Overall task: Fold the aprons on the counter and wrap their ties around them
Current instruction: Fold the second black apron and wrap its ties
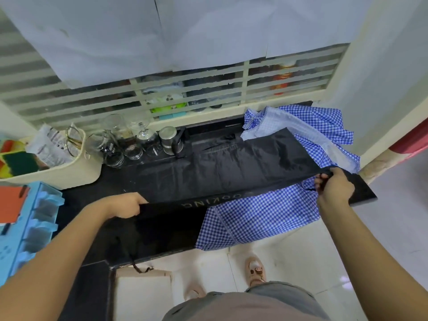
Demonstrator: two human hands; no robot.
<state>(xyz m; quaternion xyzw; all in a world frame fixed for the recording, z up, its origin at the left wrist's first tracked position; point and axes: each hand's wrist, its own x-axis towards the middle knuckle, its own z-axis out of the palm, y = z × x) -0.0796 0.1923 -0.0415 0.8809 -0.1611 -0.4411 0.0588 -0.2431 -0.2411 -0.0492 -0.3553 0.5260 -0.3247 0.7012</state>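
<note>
Far left on the black stone bench (363,193): cream oval plastic tub (69,174), holding crumpled printed papers (46,147) and green-and-yellow scrubbing sponges (18,163). Just beside it to the right, a cluster of clear glass jars (113,144), then a small lidded steel canister (169,139). Nearer, at the left edge, a light blue plastic rack (39,216) with a flat orange item (11,202) lying on top. Behind the bench, a white slatted window grille (92,93), its upper part covered by white paper sheets (115,31). Below, pale glossy floor tiles (289,251).
</note>
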